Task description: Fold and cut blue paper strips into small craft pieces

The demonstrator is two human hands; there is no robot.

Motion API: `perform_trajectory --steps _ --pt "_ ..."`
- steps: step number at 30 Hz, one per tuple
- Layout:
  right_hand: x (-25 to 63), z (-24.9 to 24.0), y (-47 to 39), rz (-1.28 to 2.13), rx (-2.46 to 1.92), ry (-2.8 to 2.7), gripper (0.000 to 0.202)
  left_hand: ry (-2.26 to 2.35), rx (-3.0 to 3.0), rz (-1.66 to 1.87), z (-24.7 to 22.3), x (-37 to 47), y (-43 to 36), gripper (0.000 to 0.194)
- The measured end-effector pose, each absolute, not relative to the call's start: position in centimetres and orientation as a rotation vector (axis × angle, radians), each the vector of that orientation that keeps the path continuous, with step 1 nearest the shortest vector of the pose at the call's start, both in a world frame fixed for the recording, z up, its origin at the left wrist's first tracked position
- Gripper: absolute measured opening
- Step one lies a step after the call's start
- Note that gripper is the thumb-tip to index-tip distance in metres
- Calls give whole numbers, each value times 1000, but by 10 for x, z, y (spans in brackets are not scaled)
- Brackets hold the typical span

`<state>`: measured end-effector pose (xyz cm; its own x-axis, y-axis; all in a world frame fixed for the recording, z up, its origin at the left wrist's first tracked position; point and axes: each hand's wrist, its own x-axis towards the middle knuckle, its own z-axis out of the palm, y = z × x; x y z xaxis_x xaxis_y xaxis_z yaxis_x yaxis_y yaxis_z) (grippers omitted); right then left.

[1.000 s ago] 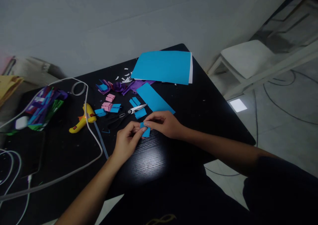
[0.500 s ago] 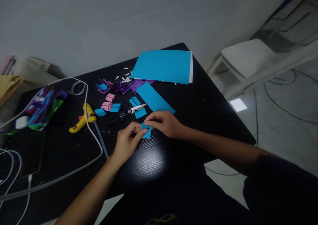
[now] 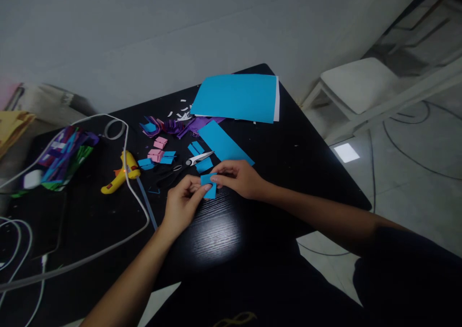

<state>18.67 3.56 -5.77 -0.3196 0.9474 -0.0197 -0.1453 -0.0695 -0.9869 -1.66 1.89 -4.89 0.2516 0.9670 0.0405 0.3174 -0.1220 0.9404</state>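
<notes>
Over the black table, a small blue piece of paper is pinched between both hands. My left hand grips its left side, thumb on top. My right hand holds its upper right corner between thumb and fingers. Just beyond the hands lie scissors with black handles, their blades pointing right across blue folded paper pieces. A long blue paper strip lies behind my right hand. Pink folded pieces and another blue folded piece rest left of the scissors.
A yellow glue gun with a white cable lies on the left. Large blue sheets cover the back right of the table. Purple folded paper, white scraps and a bag of coloured strips lie farther back. A white stool stands right.
Both hands have shifted slightly left with the blue paper. More of its upper edge now shows, turned flatter between the fingers.
</notes>
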Motion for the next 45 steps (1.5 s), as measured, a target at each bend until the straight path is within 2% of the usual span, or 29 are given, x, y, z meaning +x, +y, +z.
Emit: perform_trajectory --steps 11,20,41,45 --pt "187 -54 31 1428 -986 -1425 15 1246 1748 973 -41 -16 18 23" --pt "186 -54 29 1424 -974 -1430 15 1251 1820 1008 -41 -19 16 13" --pt "187 -55 30 1381 -983 -1467 13 1208 1827 927 -40 -18 17 13" --pt "188 -53 31 1374 -977 -1473 13 1192 1825 883 -39 -19 19 19"
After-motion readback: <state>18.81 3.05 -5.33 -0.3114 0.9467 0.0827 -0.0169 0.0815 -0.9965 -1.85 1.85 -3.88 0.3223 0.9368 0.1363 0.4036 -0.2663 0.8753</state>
